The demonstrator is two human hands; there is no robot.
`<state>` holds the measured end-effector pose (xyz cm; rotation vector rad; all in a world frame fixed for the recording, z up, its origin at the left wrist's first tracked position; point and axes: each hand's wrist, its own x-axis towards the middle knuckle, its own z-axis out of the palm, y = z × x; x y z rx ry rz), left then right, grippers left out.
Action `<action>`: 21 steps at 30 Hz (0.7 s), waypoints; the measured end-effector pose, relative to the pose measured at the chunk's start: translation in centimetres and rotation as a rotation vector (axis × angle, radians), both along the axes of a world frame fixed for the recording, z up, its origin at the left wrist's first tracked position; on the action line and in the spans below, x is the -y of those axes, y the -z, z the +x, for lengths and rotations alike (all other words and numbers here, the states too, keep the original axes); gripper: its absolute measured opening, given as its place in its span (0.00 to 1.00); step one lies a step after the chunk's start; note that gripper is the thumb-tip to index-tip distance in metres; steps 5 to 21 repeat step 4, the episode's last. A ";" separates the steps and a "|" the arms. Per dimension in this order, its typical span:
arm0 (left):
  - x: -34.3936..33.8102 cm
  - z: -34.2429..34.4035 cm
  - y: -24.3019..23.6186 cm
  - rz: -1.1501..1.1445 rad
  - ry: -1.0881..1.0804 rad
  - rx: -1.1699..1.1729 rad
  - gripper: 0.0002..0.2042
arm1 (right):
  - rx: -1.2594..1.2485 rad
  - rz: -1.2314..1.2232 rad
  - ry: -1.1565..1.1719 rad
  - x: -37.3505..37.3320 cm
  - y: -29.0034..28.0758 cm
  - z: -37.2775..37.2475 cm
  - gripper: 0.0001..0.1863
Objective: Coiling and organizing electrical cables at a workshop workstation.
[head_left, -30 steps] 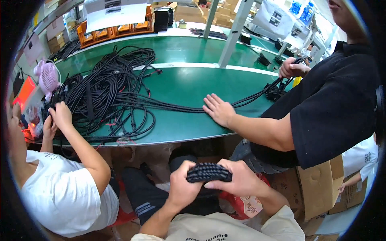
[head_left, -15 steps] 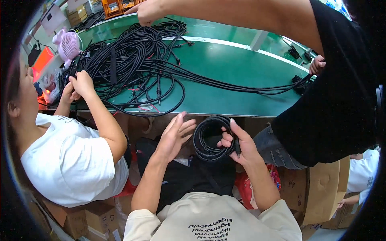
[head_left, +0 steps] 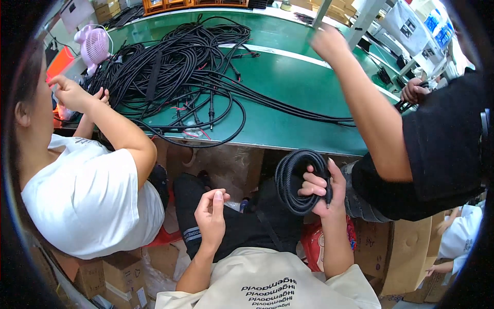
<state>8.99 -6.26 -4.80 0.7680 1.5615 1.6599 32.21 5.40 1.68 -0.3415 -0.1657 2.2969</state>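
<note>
My right hand [head_left: 327,191] is wrapped round one side of a coil of black cable [head_left: 292,183], its fingers through the middle. A plug end of the cable points down beside the palm. The coil hangs above my lap, just short of the table's front edge. My left hand [head_left: 211,219] is apart from it, further left over my thigh; its fingers are curled in toward the thumb, and nothing shows in them. On the green table [head_left: 288,77] lies a large tangled heap of black cables [head_left: 164,67], several strands stretching to the right.
To my left sits a person in a white shirt [head_left: 87,201], near a pink fan [head_left: 95,49]. A person in a black sleeve [head_left: 442,134] stands close on my right, one arm over the table. Cardboard boxes [head_left: 411,252] stand behind on the right, others [head_left: 118,278] on the left.
My right hand has moved right with the coil. My left hand has dropped away from it and its fingers have curled in. The black-sleeved person's arm has swung right, off the heap.
</note>
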 end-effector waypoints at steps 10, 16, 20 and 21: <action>0.5 -0.3 -1.3 0.048 0.014 -0.076 0.10 | 0.149 0.354 -0.076 0.3 2.2 2.4 0.23; 0.5 -0.3 -1.3 0.048 0.014 -0.076 0.10 | 0.149 0.354 -0.076 0.3 2.2 2.4 0.23; 0.5 -0.3 -1.3 0.048 0.014 -0.076 0.10 | 0.149 0.354 -0.076 0.3 2.2 2.4 0.23; 0.5 -0.3 -1.3 0.048 0.014 -0.076 0.10 | 0.149 0.354 -0.076 0.3 2.2 2.4 0.23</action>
